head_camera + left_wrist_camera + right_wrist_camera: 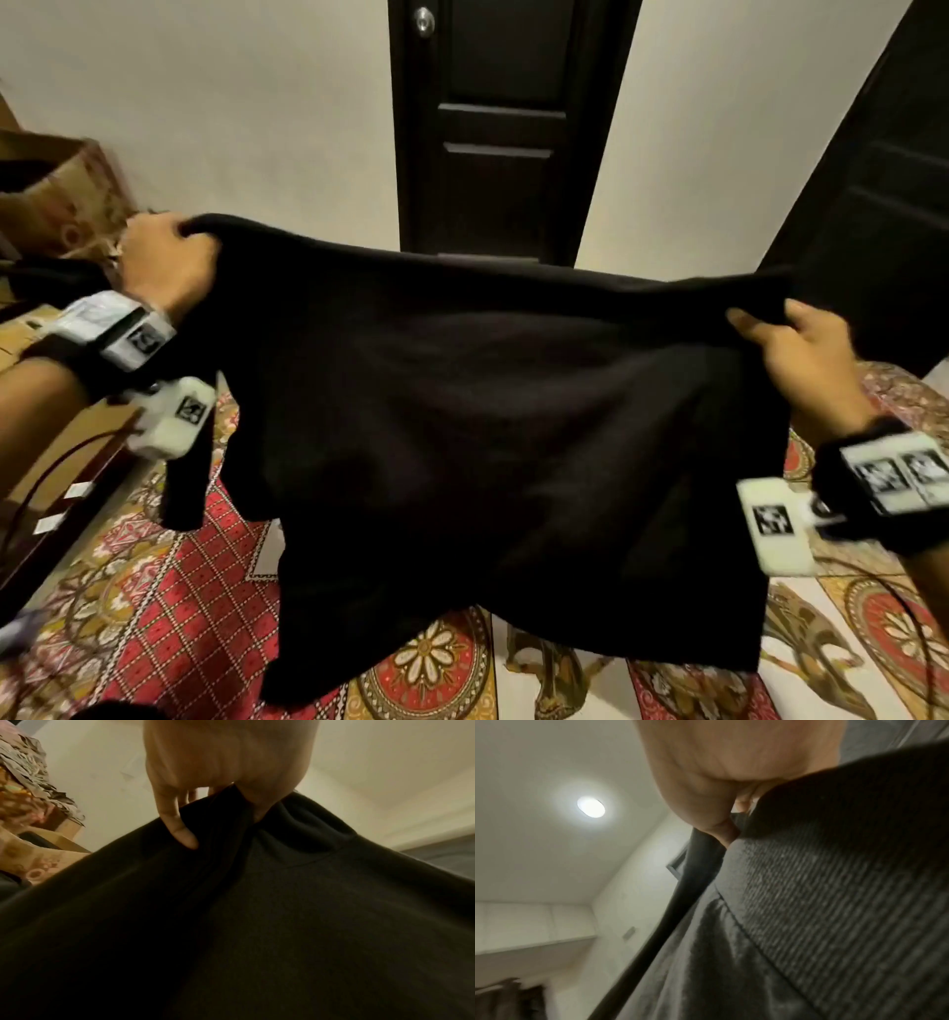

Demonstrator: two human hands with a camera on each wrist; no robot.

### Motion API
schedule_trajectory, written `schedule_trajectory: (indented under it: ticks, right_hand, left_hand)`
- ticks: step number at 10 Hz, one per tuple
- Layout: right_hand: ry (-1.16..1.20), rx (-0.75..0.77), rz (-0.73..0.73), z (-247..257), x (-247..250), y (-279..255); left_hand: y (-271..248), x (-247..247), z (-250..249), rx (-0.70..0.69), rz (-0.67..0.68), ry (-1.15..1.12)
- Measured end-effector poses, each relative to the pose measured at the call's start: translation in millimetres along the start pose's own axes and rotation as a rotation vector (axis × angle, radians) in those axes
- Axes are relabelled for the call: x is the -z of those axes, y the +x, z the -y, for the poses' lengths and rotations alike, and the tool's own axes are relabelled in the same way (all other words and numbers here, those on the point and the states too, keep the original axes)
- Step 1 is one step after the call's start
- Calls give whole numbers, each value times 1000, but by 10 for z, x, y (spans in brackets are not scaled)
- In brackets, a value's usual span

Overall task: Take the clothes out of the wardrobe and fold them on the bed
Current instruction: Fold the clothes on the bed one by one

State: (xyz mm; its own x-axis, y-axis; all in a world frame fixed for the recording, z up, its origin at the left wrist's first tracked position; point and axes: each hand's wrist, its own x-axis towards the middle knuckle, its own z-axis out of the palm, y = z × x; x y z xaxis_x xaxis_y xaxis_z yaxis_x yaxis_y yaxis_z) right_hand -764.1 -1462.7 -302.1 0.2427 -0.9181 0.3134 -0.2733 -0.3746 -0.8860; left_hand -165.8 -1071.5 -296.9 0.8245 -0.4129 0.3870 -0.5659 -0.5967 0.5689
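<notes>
A black long-sleeved garment (488,437) hangs spread in the air above the bed (169,591), which has a red and gold patterned cover. My left hand (169,257) grips its upper left corner. My right hand (801,349) pinches the upper right corner. In the left wrist view my left hand (221,787) curls round a bunch of the black cloth (231,923). The right wrist view has my right hand (731,801) clamped on the garment's ribbed hem (834,902). One sleeve (187,473) dangles below the left hand.
A dark wooden door (503,128) stands straight ahead in a pale wall. Another dark panel (883,205) stands at the right. Cardboard boxes (56,190) and clutter sit at the left beside the bed. Cables (898,606) from the wrist cameras trail over the cover.
</notes>
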Motion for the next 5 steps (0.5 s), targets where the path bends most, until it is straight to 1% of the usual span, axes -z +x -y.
schedule_trajectory:
  ticks: [1,2,3,4,5]
  right_hand:
    - [-365,-155,32,-584,-565,660]
    - [-497,-232,117,-1144,-925,789]
    - [-621,-274,245,-1951,-970,308]
    - [-688,-401,383,-2668,-811,-489]
    - [-728,-602,396,-3106,-576,-937]
  left_hand:
    - [-187,-1415,-1439,170,132,202]
    - [-136,-2162,-1344,132,226,265]
    - [-728,-2704,-929,12,323,193]
    - [-1598,-3042,-157,91,361,70]
    - [-2319,-3138,521,292,499,128]
